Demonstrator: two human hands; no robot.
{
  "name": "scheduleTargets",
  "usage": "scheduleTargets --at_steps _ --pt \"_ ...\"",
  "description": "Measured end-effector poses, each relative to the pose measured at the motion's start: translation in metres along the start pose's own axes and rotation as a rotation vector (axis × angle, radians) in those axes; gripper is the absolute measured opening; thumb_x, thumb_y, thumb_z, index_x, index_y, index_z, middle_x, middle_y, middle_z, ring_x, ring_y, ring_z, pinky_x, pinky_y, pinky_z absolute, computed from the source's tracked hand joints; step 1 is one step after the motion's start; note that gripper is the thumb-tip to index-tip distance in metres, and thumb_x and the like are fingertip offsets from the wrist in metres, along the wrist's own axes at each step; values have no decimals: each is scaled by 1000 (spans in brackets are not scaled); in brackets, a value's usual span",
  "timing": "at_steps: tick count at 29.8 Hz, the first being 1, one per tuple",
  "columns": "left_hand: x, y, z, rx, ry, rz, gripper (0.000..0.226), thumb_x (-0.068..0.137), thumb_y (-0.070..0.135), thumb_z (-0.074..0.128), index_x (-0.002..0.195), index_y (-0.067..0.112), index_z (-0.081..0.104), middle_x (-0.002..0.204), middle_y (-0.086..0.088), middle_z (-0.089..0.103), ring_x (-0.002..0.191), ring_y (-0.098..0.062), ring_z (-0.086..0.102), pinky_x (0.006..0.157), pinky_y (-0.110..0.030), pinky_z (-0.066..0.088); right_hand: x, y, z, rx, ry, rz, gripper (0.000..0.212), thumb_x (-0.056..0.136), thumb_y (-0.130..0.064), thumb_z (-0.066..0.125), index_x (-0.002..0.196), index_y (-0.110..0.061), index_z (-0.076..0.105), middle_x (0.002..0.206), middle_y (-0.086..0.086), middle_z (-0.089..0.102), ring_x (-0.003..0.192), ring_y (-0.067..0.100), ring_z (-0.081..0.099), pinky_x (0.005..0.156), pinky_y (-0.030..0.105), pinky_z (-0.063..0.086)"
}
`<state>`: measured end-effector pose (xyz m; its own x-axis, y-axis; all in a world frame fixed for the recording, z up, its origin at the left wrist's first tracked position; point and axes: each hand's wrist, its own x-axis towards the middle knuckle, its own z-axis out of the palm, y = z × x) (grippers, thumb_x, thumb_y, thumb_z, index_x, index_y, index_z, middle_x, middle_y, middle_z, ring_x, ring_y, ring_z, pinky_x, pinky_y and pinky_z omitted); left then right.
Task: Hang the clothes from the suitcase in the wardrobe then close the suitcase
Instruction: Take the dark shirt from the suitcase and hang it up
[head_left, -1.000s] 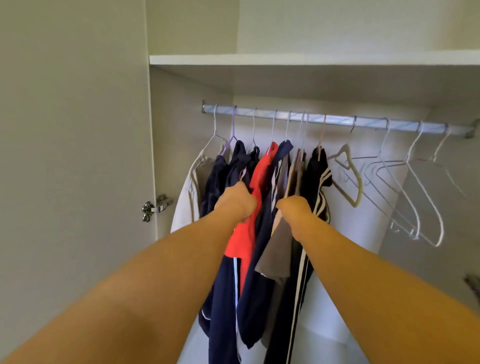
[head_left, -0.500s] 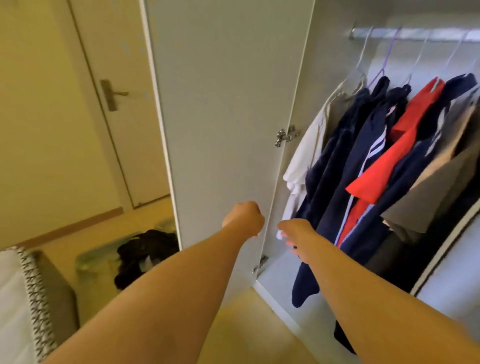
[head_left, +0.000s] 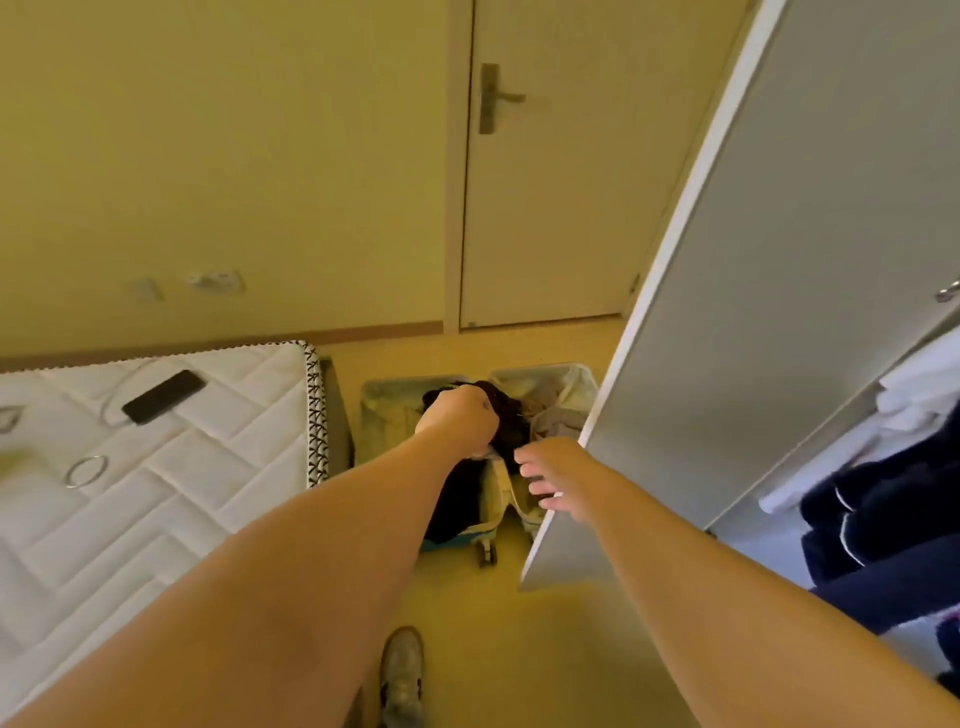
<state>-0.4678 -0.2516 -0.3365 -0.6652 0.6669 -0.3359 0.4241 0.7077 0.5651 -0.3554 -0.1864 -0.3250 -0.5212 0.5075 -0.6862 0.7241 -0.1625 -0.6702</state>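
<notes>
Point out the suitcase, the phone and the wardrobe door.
suitcase (head_left: 383, 415): head view, bare lining of its left half.
phone (head_left: 163, 396): head view, middle of its dark face.
wardrobe door (head_left: 753, 312): head view, its flat grey face.

The person has turned from the hanging clothes (head_left: 883, 525), and the left hand (head_left: 457, 422) and right hand (head_left: 560, 475) now reach over the open suitcase (head_left: 383, 397).

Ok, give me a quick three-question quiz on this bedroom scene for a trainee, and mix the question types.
1. True or false: the suitcase on the floor is zipped shut.
2. What lies on the mattress? A) a phone B) a hat C) a book
3. Are the fingers of the right hand spread or curled?

Key: 1 false, it lies open; 2 A; 3 spread.
</notes>
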Motion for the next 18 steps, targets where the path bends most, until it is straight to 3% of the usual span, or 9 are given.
scheduleTargets --at_steps 3,6,10,15,18 --pt "47 -29 -16 -87 41 -91 25 91 8 40 98 4 63 95 -17 69 88 -32 68 79 -41 57 38 -29 21 -44 -63 31 39 97 -18 47 133 -5 46 138 11 50 128 28 48 104 39 39" --pt "92 -44 -21 -127 45 -72 23 90 12 44 99 5 64 99 -16 69 92 -32 67 83 -43 56 76 -58 29 5 -87 93 46 98 -20 47 141 -8 37 140 7 48 128 23 46 100 33 40" --pt "159 -65 -41 -125 -11 -78 24 91 9 44 105 4 64 103 -16 68 95 -32 66 85 -43 55 137 -102 32 -8 -62 136 41 100 -14 40 139 -3 37 145 18 40 137 33 35 114 40 29" --pt "231 -85 -66 -155 -67 -116 27 91 9 37 98 6 64 96 -15 67 90 -32 65 78 -39 55 204 -131 38 -41 -29 218 36 102 -14 35 136 -3 38 141 16 43 132 29 41 111 38 33" --pt "279 -102 -71 -172 -74 -172 28 92 14 35 96 10 62 94 -12 66 87 -31 66 79 -39 55 261 -141 45 -20 36 296 35 98 -17 45 131 -4 43 136 13 50 119 27 50 102 39 40"
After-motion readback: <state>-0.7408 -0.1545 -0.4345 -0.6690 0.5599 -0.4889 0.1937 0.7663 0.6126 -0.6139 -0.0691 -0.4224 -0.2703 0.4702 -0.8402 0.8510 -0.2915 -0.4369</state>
